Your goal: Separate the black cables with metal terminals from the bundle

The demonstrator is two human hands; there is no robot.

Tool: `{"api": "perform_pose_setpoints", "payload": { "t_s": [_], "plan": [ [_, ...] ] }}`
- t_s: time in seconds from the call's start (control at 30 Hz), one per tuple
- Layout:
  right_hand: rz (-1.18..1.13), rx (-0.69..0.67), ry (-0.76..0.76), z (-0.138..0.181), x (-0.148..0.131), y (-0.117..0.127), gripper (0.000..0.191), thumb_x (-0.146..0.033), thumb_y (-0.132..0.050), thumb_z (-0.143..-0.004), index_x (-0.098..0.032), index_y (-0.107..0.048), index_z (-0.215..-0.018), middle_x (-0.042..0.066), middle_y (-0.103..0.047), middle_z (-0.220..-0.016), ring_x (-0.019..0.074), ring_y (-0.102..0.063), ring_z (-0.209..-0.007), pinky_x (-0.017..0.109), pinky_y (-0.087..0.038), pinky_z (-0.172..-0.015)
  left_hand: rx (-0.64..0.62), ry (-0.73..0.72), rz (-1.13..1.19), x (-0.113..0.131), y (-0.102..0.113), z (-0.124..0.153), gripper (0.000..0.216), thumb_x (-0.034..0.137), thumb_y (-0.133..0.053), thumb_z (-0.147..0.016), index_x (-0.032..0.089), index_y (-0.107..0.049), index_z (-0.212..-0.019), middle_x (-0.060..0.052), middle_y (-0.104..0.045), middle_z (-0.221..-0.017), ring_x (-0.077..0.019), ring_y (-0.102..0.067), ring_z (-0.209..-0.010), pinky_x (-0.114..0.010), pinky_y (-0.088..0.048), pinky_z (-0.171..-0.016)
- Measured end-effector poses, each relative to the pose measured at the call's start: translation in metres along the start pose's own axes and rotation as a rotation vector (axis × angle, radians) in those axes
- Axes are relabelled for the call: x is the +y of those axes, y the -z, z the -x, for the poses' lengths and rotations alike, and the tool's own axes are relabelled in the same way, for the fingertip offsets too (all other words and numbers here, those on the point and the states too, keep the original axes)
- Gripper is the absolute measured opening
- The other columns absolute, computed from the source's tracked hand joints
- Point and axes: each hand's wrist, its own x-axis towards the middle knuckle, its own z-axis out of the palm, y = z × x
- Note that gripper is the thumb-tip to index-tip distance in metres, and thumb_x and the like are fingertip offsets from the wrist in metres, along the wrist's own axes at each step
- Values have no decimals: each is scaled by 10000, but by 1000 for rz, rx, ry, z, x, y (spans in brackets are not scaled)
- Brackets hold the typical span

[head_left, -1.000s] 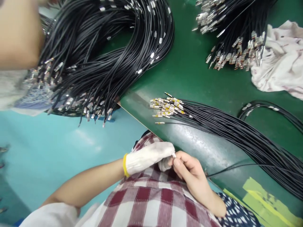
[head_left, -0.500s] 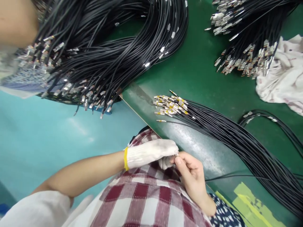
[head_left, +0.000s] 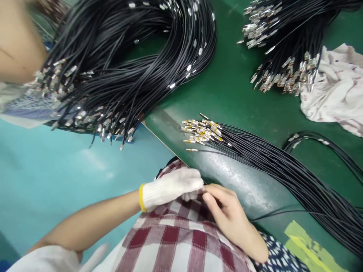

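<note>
My left hand (head_left: 172,187), in a white knit glove with a yellow cuff, has its fingers pressed together in front of the plaid apron (head_left: 170,234). Its fingertips meet those of my right hand (head_left: 224,206), which is bare and pinched closed. A black cable (head_left: 272,214) runs in from the right and passes behind my right wrist toward the pinch; its end is hidden between the fingers. Just beyond the hands lies a bundle of black cables (head_left: 263,158), with silver connector tips (head_left: 202,131) marked in yellow pointing left.
A big looped heap of black cables (head_left: 187,49) hangs over the table edge at upper left. Another person's arm (head_left: 21,45) is beside it. More cables (head_left: 300,45) and a white cloth (head_left: 334,87) lie at upper right. Yellow-green tape (head_left: 309,245) sticks to the green table (head_left: 232,98).
Both hands have shifted slightly left in view, still meeting at the fingertips. The view has moved a little, so the cable heaps sit slightly lower and further left.
</note>
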Motion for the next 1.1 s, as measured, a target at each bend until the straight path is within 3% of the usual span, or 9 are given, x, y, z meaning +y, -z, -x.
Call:
{"api": "perform_pose_setpoints", "payload": {
  "t_s": [0.1,0.23,0.37,0.47,0.57,0.73,0.8,0.9,1.1],
  "plan": [
    [509,32,156,-16,4,17,332,-371,-521,-994,-151,-679,-1187,119,-705,-1034,250,-651,-871,370,-492,-767,343,81,-364,1,14,16,284,434,-460,-902,210,-550,-752,33,-571,-744,-141,-519,-711,-253,-380,-642],
    [967,190,188,-52,16,32,251,-281,-536,-988,-149,-700,-1125,79,-702,-852,226,-626,-722,339,-424,-635,631,74,-512,2,25,23,272,357,-406,-931,248,-631,-825,44,-651,-842,-165,-581,-819,-277,-402,-720],
    [1032,222,160,-71,22,35,200,-287,-557,-972,-181,-693,-869,37,-656,-734,200,-589,-650,329,-373,-589,788,15,-532,-1,23,15,208,333,-475,-908,278,-643,-1018,40,-700,-1025,-177,-612,-945,-291,-411,-839],
    [883,218,145,-63,17,34,203,-282,-543,-976,-179,-650,-837,42,-633,-778,193,-585,-714,311,-396,-622,745,-29,-592,1,18,9,215,337,-484,-916,277,-622,-1070,29,-698,-1002,-175,-609,-909,-300,-403,-834],
    [734,209,142,-50,7,35,171,-254,-529,-972,-172,-623,-855,68,-605,-857,215,-573,-816,319,-426,-702,637,-119,-625,7,18,5,227,324,-419,-964,252,-624,-896,37,-665,-878,-153,-581,-819,-293,-387,-792],
    [497,94,143,-45,-13,36,114,-269,-537,-968,-176,-602,-980,92,-630,-1002,232,-591,-940,356,-430,-826,431,-224,-420,16,22,8,231,260,-423,-956,215,-590,-803,47,-592,-766,-108,-535,-729,-239,-391,-706],
    [399,-13,99,-48,-20,33,131,-281,-504,-992,-195,-603,-985,48,-664,-918,196,-613,-846,332,-423,-791,359,-218,-316,16,23,10,210,252,-456,-937,204,-590,-783,50,-556,-723,-94,-503,-683,-221,-382,-656],
    [222,-161,-38,-53,-24,28,292,-277,-417,-1036,-209,-587,-809,-29,-600,-668,130,-545,-622,277,-391,-671,290,-171,-77,14,22,9,216,292,-485,-930,188,-570,-761,52,-507,-647,-82,-444,-590,-212,-352,-565],
    [-126,-201,-190,-52,-15,26,347,-375,-420,-1036,-192,-589,-795,-43,-511,-650,102,-447,-590,224,-351,-574,48,-122,288,10,23,0,349,439,-461,-958,172,-531,-745,30,-513,-525,-93,-419,-487,-236,-338,-509]
  ]
}}
